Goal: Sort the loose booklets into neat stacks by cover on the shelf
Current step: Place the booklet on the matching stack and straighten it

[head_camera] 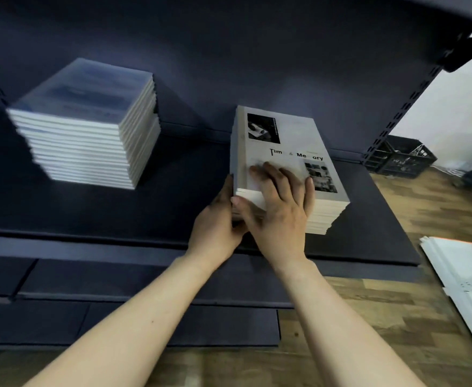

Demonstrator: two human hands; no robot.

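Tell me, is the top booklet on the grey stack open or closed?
Closed. The top booklet lies flat on the grey stack, front cover up; the right hand presses on it.
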